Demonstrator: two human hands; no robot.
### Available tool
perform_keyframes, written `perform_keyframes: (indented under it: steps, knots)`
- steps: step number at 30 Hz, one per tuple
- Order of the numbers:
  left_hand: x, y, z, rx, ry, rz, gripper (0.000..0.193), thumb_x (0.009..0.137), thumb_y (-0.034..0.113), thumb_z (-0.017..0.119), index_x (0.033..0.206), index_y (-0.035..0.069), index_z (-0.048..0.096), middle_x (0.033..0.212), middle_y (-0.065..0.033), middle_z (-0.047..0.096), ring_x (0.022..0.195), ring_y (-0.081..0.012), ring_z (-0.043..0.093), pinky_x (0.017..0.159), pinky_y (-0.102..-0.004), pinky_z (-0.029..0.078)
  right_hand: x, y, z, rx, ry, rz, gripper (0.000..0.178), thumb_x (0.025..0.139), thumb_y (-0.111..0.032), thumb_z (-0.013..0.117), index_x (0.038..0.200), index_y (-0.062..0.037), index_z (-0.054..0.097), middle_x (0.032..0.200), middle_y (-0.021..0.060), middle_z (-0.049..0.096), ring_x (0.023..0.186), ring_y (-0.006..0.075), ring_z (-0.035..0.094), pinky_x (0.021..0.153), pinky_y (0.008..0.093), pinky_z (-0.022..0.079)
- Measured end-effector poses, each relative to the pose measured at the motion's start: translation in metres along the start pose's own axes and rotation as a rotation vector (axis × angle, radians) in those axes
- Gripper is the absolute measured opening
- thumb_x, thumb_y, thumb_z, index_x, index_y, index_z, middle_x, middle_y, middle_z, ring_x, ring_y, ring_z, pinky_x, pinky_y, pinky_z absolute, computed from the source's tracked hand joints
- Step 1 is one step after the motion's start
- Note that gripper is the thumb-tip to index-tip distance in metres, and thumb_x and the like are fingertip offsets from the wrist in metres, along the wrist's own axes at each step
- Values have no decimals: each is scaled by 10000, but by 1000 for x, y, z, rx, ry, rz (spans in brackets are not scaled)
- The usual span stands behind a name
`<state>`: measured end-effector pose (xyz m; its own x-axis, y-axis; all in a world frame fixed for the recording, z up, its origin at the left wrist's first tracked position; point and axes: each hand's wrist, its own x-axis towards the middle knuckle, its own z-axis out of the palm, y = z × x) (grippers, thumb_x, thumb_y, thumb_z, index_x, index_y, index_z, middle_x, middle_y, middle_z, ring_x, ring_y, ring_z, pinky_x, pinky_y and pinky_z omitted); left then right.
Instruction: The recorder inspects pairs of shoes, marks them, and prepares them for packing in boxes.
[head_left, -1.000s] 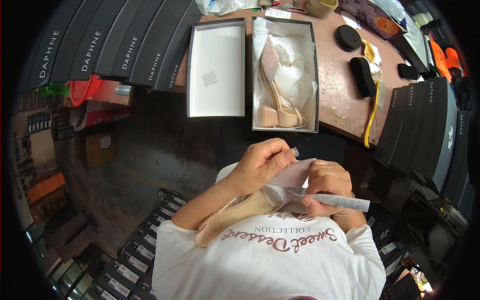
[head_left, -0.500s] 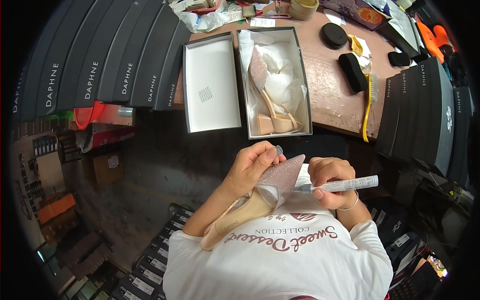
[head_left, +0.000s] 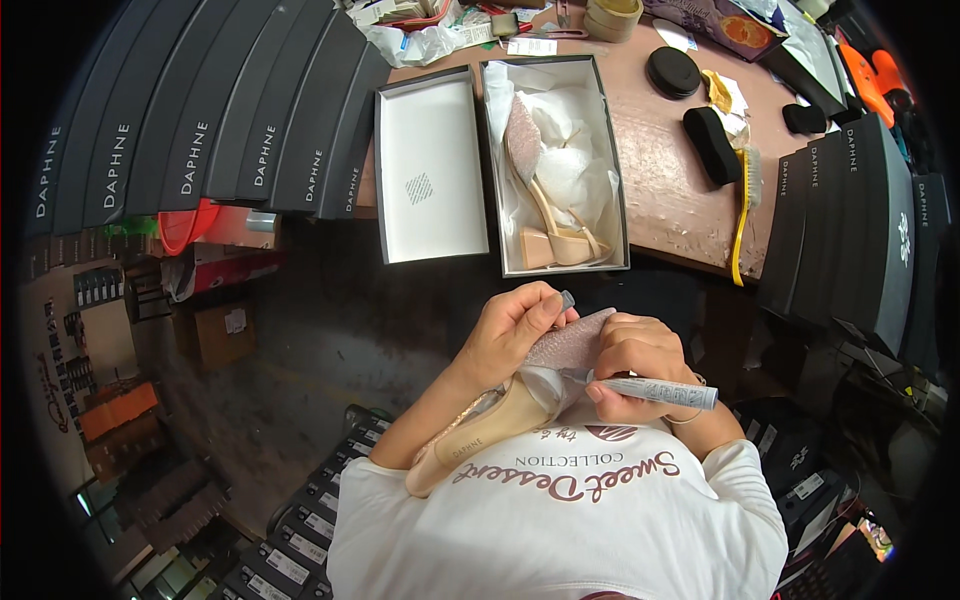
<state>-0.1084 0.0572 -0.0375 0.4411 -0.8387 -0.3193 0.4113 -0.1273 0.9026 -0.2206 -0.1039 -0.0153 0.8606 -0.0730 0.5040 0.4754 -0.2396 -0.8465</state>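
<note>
A beige pointed shoe with a pink glittery toe lies against my shirt, its toe pointing away to the right. My left hand is closed at the toe's left side, holding the shoe and pinching a small grey cap. White stuffing shows in the shoe's opening. My right hand grips a grey-white marker pen. The pen's tip points left and meets the glittery toe near the opening; whether it touches is hard to see. Fingers of my right hand cover part of the toe's right side.
Ahead on the table an open shoe box holds the matching shoe in white tissue. Its lid lies left of it. A yellow brush and black pads are at right. Dark shoe boxes stand on both sides.
My right hand has moved left and closer over the toe. The pen has swung so its back end sits lower and nearer me. My left hand keeps its hold.
</note>
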Motion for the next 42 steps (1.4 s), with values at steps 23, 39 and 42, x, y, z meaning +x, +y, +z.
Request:
perform_keyframes:
  steps: [23,39,42]
  knots:
    - [5,-13,-3,-157,137,89,264,906,89,625,1136,-25,562,967,-75,641,909,-142,621,850,-282,508,10,21,-25,545,425,558,156,868,-106,655,966,-24,565,827,1,586,724,52,537,630,184,436]
    - [4,-17,0,-124,94,39,295,892,71,644,1156,-40,574,979,-74,647,889,-111,606,811,-248,498,6,29,-25,569,405,618,129,888,-143,630,906,-31,568,785,-13,567,671,48,502,607,185,413]
    - [5,-17,0,-112,85,43,309,904,85,626,1178,-38,553,995,-113,654,905,-149,633,829,-274,516,6,32,-25,570,407,624,130,888,-144,627,905,-29,569,795,-8,572,677,56,507,610,192,418]
